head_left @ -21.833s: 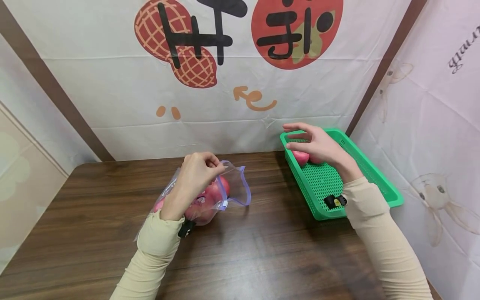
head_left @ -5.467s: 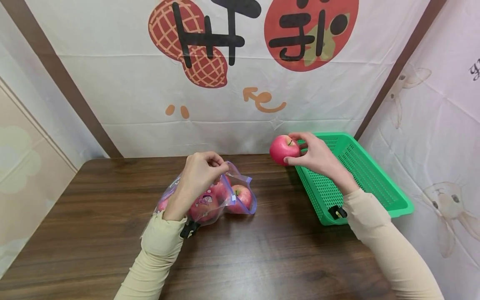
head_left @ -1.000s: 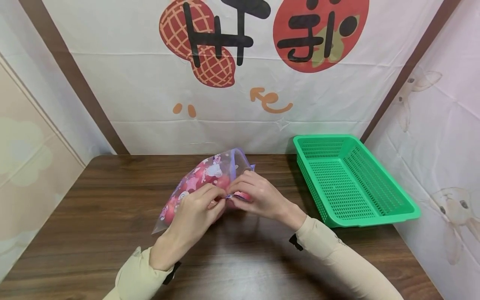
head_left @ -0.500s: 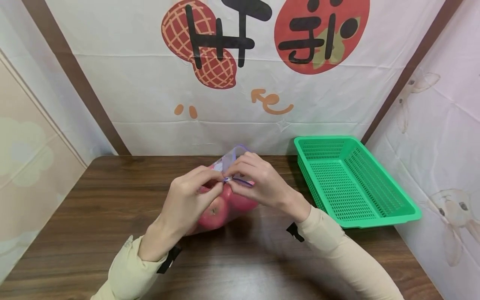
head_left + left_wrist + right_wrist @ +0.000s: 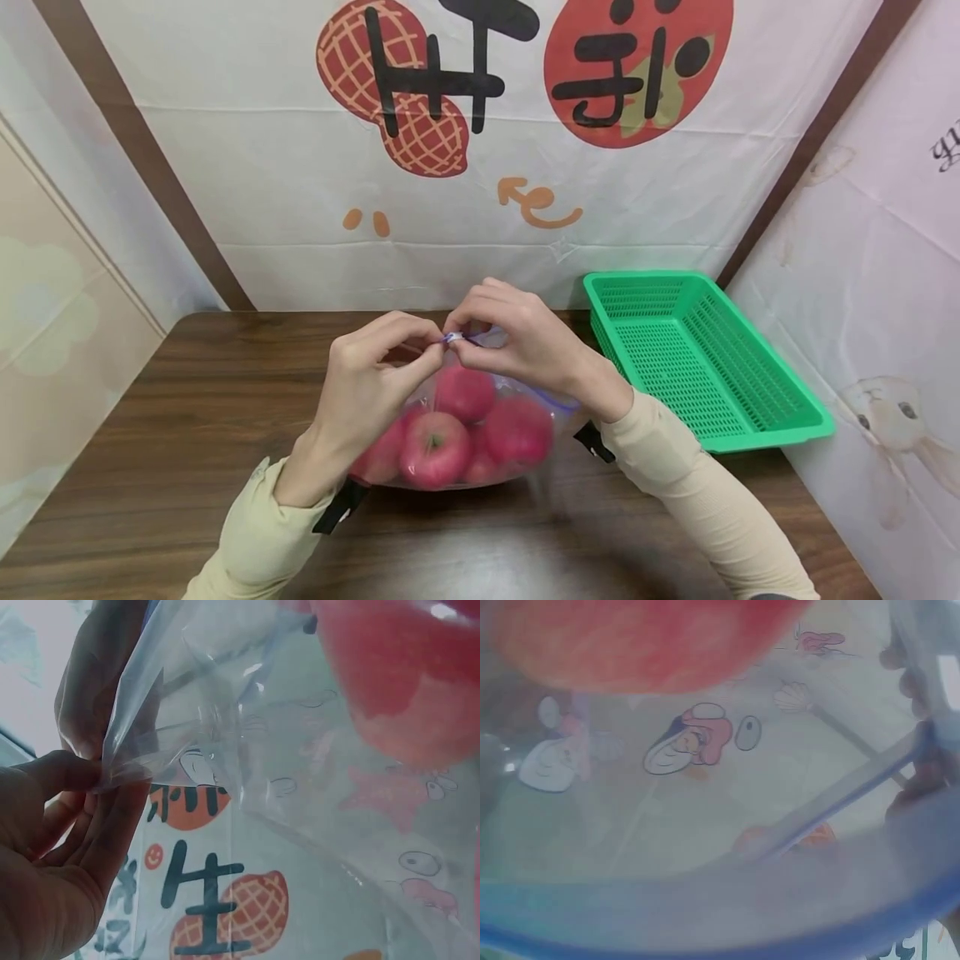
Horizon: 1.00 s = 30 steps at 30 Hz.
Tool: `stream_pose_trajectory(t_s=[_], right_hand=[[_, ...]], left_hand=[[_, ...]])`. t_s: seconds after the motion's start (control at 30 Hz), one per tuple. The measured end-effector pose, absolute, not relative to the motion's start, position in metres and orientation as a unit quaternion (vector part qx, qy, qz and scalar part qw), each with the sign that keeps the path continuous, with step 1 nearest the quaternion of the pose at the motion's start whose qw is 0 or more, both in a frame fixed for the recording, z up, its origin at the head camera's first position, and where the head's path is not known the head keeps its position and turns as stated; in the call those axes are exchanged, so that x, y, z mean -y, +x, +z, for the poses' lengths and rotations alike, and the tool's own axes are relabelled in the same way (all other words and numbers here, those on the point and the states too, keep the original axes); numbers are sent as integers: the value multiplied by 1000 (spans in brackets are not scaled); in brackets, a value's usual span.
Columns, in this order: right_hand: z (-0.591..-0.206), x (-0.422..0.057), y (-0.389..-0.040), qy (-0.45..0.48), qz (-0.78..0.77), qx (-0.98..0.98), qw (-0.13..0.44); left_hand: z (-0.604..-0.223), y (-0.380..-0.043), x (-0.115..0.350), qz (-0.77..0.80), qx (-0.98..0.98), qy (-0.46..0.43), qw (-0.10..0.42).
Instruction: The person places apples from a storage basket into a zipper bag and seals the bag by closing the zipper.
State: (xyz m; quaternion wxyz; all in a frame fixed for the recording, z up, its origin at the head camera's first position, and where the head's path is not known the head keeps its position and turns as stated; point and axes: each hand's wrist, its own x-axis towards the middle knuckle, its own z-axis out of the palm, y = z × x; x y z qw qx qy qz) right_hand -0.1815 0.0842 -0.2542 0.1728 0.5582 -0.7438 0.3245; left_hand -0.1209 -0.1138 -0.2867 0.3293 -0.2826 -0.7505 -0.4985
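Observation:
A clear printed zip bag with a purple zip edge hangs below both hands, several red apples bunched inside. My left hand pinches the left end of its zip edge between thumb and fingers; the left wrist view shows the film drawn taut from that pinch. Right beside it, my right hand pinches the edge at the small white slider. To the right of the slider, the mouth gapes, as the right wrist view shows two separated purple strips. Whether the bag's bottom touches the table is unclear.
A green perforated basket stands at the right of the brown wooden table, with no apples in it. A printed cloth wall closes off the back, and another cloth rises on the right.
Seconds ago my right hand held an apple by the basket; now both hands pinch the bag. Within the last second, they rose with its edge, and the bag turned, apples facing front.

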Motion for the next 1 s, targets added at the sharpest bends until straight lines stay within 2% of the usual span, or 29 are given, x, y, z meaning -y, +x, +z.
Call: stream_pose_trajectory(t_s=[0.4, 0.77, 1.0], right_hand=[[-256, -78, -188, 564, 298, 748, 185], [-270, -97, -198, 522, 268, 793, 163], [-275, -112, -208, 509, 245, 812, 147]], left_hand=[[-288, -125, 123, -491, 746, -296, 339], [-285, -122, 139, -506, 764, -241, 320], [-286, -124, 154, -519, 746, -237, 343]])
